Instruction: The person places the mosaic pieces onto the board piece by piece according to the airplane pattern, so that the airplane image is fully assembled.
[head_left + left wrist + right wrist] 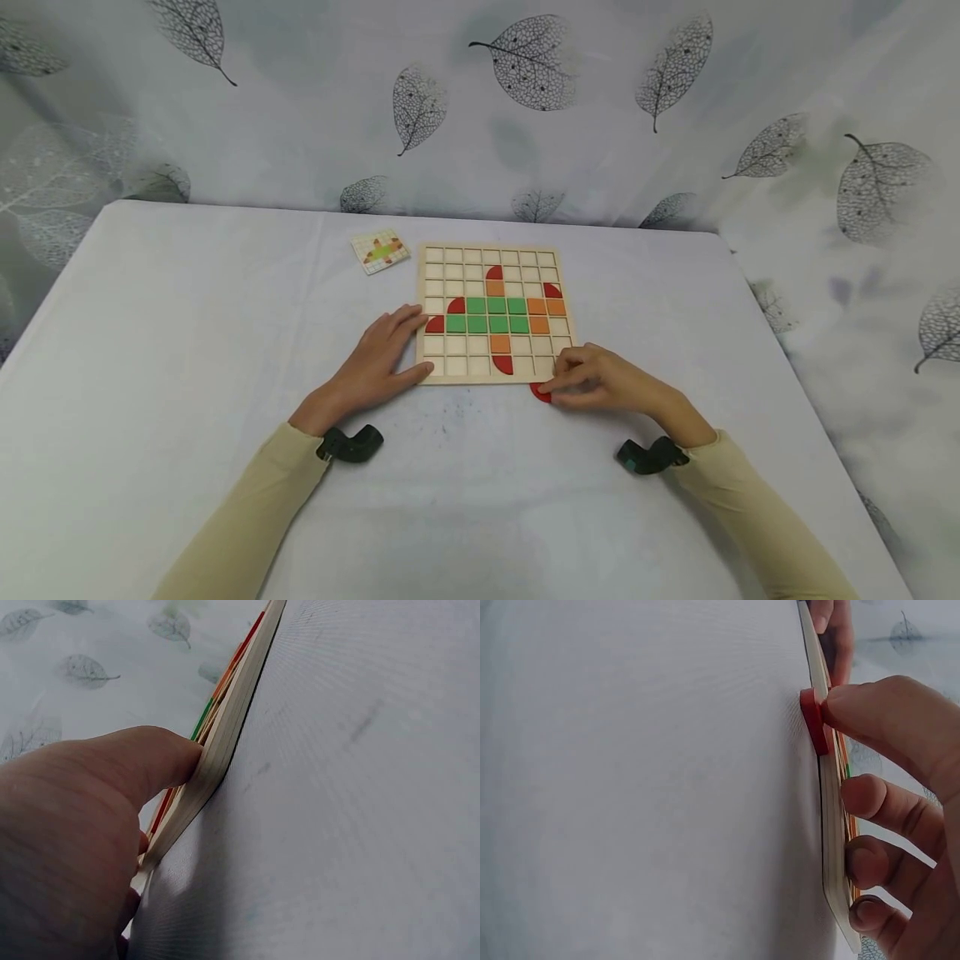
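Note:
A wooden grid board lies on the table, holding green square tiles, orange tiles and several red quarter-round tiles. My left hand rests on the board's left edge, thumb at the near corner, fingers extended. At the near right edge, my right hand pinches a loose red tile with a curved side. That red tile stands out past the board's rim in the right wrist view. Other fingers of the right hand lie curled over the board edge.
A small pattern card with a coloured grid lies beyond the board's upper left corner. White cloth covers the table. A leaf-print curtain hangs behind it. Dark camera mounts sit on both wrists.

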{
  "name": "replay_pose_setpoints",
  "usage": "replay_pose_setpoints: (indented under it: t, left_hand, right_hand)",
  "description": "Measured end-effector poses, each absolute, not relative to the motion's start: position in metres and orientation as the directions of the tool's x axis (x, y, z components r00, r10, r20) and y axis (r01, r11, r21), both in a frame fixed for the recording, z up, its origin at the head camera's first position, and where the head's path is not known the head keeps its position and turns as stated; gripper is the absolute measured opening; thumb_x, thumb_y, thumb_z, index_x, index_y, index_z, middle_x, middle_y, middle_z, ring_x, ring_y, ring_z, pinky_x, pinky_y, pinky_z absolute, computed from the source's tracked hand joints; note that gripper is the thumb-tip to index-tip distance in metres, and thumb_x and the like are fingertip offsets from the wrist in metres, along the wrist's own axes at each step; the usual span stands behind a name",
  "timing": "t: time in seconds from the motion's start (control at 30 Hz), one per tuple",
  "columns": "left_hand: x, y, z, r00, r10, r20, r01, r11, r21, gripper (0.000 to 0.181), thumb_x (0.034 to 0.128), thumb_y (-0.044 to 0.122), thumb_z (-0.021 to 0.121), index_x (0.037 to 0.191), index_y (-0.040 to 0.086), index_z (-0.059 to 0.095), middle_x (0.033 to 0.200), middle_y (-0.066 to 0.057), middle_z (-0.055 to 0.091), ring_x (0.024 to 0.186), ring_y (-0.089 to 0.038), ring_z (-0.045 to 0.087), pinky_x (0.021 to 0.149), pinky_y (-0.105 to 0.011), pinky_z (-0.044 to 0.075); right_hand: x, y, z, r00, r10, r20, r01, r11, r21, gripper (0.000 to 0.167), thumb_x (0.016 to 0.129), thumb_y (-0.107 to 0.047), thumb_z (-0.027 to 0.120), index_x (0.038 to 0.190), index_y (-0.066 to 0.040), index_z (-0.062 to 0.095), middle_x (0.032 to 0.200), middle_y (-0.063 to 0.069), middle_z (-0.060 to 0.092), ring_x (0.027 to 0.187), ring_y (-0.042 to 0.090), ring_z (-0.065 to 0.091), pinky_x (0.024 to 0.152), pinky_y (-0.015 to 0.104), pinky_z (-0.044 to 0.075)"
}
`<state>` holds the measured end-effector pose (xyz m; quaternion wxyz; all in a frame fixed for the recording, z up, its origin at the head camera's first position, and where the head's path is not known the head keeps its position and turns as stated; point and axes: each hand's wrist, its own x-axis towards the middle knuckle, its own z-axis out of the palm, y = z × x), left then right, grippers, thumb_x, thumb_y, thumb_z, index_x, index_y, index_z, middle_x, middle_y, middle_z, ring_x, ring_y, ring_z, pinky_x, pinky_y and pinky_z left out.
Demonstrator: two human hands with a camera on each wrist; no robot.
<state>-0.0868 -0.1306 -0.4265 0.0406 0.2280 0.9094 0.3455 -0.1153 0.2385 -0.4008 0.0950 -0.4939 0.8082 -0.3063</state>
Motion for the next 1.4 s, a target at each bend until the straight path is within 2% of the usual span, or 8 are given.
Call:
replay_pose_setpoints:
  t: [0.33,0.63,1.0,1.23,1.4]
  left_hand:
    - [-0.088,-0.131,-0.428,-0.891,0.445,0.095,0.396,0.654,0.645,0.071,0.0918,0.029,0.066,0.148,-0.001,0.035,0.155,-0.017,0.028,0.144,-0.034,0.024,0.12,-0.049,0.012]
    - [-0.088,-0.132,-0.429,-0.893,0.443,0.082,0.387,0.66,0.644,0.072,0.0924,0.03,0.066,0.149,0.001,0.033,0.157,-0.015,0.026,0.144,-0.035,0.022,0.118,-0.053,0.014]
    - [-0.088,-0.131,-0.43,-0.895,0.439,0.073,0.377,0.661,0.649,0.072,0.0921,0.03,0.066,0.149,0.001,0.033,0.157,-0.014,0.026,0.145,-0.034,0.022,0.119,-0.052,0.014]
    - [-0.088,-0.131,-0.429,-0.894,0.442,0.069,0.378,0.663,0.646,0.073,0.092,0.03,0.066,0.149,0.001,0.033,0.157,-0.015,0.026,0.144,-0.034,0.022,0.119,-0.052,0.014]
    - [-0.088,-0.13,-0.428,-0.894,0.441,0.073,0.379,0.662,0.647,0.072,0.092,0.03,0.066,0.149,0.0,0.034,0.156,-0.016,0.027,0.143,-0.035,0.023,0.118,-0.053,0.015]
  right_hand:
    - [-0.114,0.239,-0.402,-0.486,-0.861,0.149,-0.744,0.318,-0.588,0.027,0.079,-0.007,0.08,0.104,-0.016,0.078,0.088,-0.009,0.057,0.081,0.004,0.045,0.072,0.024,0.034]
    - [-0.109,0.236,-0.395,-0.549,-0.834,0.059,-0.72,0.436,-0.54,0.032,0.074,-0.026,0.086,0.103,-0.018,0.076,0.086,-0.012,0.06,0.084,0.004,0.051,0.078,0.029,0.042]
    - [-0.099,0.23,-0.383,-0.568,-0.821,-0.068,-0.674,0.511,-0.534,0.027,0.082,-0.017,0.08,0.108,-0.012,0.074,0.099,-0.005,0.066,0.089,0.009,0.056,0.078,0.025,0.054]
    - [-0.094,0.228,-0.38,-0.598,-0.795,-0.102,-0.639,0.55,-0.537,0.024,0.082,-0.014,0.078,0.106,-0.012,0.073,0.093,-0.008,0.064,0.083,0.007,0.054,0.072,0.023,0.052]
    - [-0.099,0.233,-0.38,-0.585,-0.808,-0.074,-0.613,0.5,-0.611,0.024,0.082,-0.011,0.077,0.105,-0.013,0.072,0.088,-0.007,0.061,0.077,0.008,0.055,0.065,0.021,0.05]
